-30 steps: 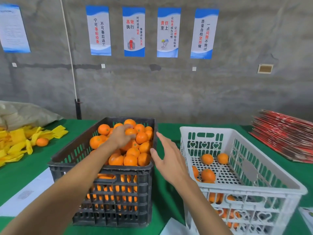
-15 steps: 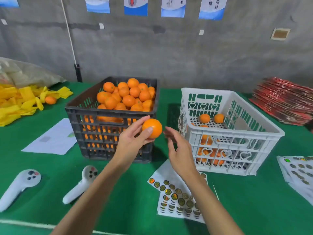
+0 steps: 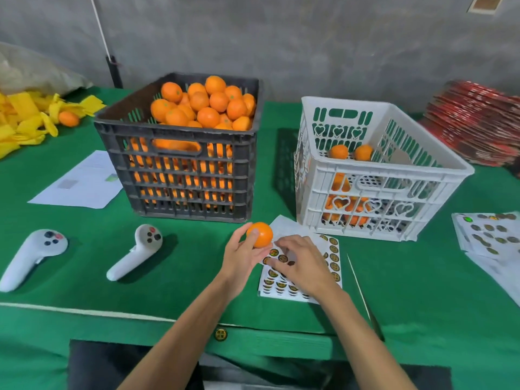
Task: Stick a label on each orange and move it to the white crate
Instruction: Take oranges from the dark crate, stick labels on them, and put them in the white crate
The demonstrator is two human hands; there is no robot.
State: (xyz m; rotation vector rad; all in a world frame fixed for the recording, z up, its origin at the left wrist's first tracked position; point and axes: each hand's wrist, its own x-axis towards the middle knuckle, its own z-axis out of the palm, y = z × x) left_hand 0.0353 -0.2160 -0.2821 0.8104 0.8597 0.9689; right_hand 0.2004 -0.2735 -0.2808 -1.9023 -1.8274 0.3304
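Note:
My left hand [image 3: 242, 256] grips one orange [image 3: 261, 235] just above the green table, in front of the black crate [image 3: 180, 161] heaped with oranges. My right hand [image 3: 302, 263] lies beside it on a white sticker sheet [image 3: 332, 254], with its fingertips down on the round gold labels; whether it pinches one is hidden. The white crate [image 3: 394, 175] stands to the right and holds several oranges.
Two white controllers [image 3: 135, 253] [image 3: 31, 256] lie at the left front. A paper sheet [image 3: 81, 184] sits left of the black crate. Yellow wrappers [image 3: 25, 119] and a loose orange [image 3: 69, 118] are far left. More sticker sheets [image 3: 489, 235] and red cartons [image 3: 478, 119] lie right.
My left hand took an orange out of the black crate and brought it down near the table. My right hand dropped onto the sticker sheet. The view tilted downward.

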